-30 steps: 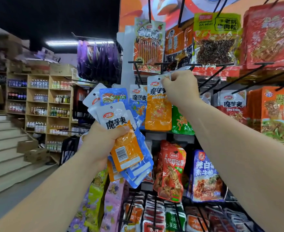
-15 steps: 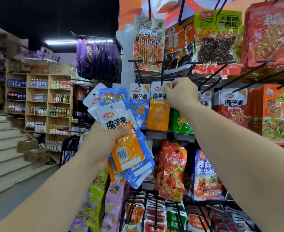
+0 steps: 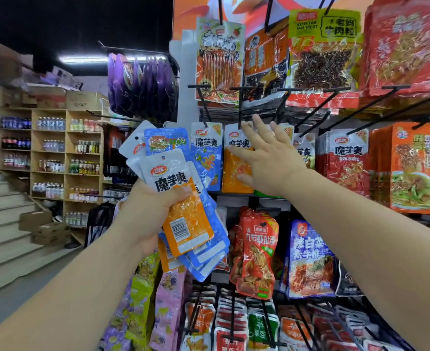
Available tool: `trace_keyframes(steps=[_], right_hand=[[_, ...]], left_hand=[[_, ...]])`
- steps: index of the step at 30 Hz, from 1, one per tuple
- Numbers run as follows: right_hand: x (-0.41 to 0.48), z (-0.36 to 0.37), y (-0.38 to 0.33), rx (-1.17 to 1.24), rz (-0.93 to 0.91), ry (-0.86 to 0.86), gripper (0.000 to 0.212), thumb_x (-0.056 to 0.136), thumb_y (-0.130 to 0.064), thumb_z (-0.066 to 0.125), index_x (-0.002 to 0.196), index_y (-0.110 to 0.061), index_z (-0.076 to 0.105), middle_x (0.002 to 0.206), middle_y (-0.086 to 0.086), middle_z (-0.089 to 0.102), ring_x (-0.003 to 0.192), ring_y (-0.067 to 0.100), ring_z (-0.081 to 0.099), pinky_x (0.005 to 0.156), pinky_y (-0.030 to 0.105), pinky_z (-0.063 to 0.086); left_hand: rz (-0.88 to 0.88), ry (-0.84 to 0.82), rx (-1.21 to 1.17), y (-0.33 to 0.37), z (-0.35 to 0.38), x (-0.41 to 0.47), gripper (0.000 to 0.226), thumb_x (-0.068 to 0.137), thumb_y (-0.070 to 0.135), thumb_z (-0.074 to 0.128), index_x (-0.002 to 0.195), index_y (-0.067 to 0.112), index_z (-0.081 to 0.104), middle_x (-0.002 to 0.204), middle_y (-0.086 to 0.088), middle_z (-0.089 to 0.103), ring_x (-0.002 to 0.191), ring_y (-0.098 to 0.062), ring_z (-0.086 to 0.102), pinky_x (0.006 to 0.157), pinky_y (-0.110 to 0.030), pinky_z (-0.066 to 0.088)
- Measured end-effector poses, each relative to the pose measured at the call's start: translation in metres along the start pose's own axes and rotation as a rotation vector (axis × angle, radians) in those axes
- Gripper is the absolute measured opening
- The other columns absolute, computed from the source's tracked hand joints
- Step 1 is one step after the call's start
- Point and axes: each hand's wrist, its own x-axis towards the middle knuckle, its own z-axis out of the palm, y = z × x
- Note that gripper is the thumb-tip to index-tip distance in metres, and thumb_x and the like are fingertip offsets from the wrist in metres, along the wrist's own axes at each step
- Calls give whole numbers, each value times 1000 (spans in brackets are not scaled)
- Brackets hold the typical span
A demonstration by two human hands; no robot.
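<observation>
My left hand (image 3: 149,211) grips a fanned bundle of snack packets (image 3: 183,216), orange and blue ones, held up in front of the hook rack. An orange snack packet (image 3: 235,171) hangs on a black hook (image 3: 239,107), next to a blue hanging packet (image 3: 206,155). My right hand (image 3: 267,160) is spread with straight fingers in front of the orange hanging packet, its thumb across the packet's face. It holds nothing.
The rack carries many hanging snack bags: red and orange packs (image 3: 409,168) to the right, large bags (image 3: 322,54) above, more packets (image 3: 257,254) below. Purple bags (image 3: 140,84) hang at the left. Wooden drink shelves (image 3: 64,158) and steps (image 3: 3,224) stand further left.
My right hand pinched the orange packet's top at the hook; now it has let go, with fingers spread, and the packet hangs on the hook. My left hand keeps its bundle.
</observation>
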Motion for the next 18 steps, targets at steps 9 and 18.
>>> trace_keyframes(steps=[9,18], right_hand=[[25,18,-9,-97,52,-140,70,102,-70,15,163,-44,-7,173,10,-10,156,37,-23,121,65,-14],[-16,-18,-23,442,41,169,52,108,-36,46,158,-25,37,146,7,56,139,30,46,111,45,41]], left_hand=[[21,-2,8,-3,-3,3,35,92,-1,71,121,17,68,103,-6,80,83,-22,78,61,-33,63],[23,47,-63,2,1,-5,28,92,-2,70,110,19,70,89,0,80,75,-17,78,58,-32,63]])
